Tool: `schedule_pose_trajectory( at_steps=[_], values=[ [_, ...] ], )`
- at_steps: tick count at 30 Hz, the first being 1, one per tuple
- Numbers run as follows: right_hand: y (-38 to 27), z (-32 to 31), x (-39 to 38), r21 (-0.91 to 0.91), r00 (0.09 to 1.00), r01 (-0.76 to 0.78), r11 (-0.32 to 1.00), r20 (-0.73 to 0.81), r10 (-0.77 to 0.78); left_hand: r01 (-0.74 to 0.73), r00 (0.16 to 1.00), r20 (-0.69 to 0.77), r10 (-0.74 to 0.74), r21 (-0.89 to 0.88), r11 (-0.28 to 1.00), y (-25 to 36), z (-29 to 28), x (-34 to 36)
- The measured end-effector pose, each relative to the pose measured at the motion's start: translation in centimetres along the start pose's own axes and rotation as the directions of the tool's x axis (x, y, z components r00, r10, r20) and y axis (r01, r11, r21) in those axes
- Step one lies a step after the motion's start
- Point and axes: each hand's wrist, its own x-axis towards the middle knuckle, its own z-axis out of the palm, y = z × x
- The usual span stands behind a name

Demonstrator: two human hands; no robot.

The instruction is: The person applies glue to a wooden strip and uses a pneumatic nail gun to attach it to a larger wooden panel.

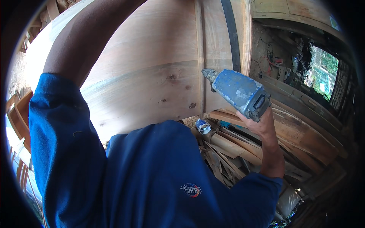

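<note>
My right hand [258, 123] is wrapped round the handle of a worn blue nail gun [236, 89], whose body hides most of the fingers. The metal nose of the gun meets a narrow wooden strip [201, 49] that runs down the face of a large pale plywood panel [152, 57]. Up and across the panel reaches my left arm [89, 38]; its hand lies beyond the top edge of the picture. To the right of the strip, a dark band [232, 34] runs along the panel close to its edge.
Below the panel, a blue and white can [203, 127] sits among scrap wood [224, 146]. Long boards [304, 133] are stacked on the right, near a window opening [323, 72]. A brown wooden frame [21, 116] stands at the far left.
</note>
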Motion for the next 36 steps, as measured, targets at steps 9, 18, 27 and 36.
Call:
schedule_pose_trajectory(
  at_steps=[9,18,27,36],
  values=[
    [0.1,0.1,-0.1,-0.002,0.997,0.059,0.998,-0.053,-0.059,-0.006,0.999,0.034,0.006,-0.018,1.000,-0.4,0.0,0.5],
    [-0.3,0.0,-0.1,-0.031,0.996,0.079,0.996,-0.039,-0.081,0.098,0.993,-0.065,-0.103,-0.069,0.993,0.2,0.4,-0.3],
    [0.5,0.7,-0.5,-0.033,0.994,0.037,0.999,-0.105,-0.041,0.082,0.996,0.043,-0.082,-0.007,0.997,0.8,-0.5,-0.3],
    [-0.8,0.4,-0.1,0.024,0.996,0.038,0.999,-0.080,-0.036,0.074,0.997,-0.002,-0.074,-0.075,0.994,-0.4,0.3,-0.1]
  ],
)
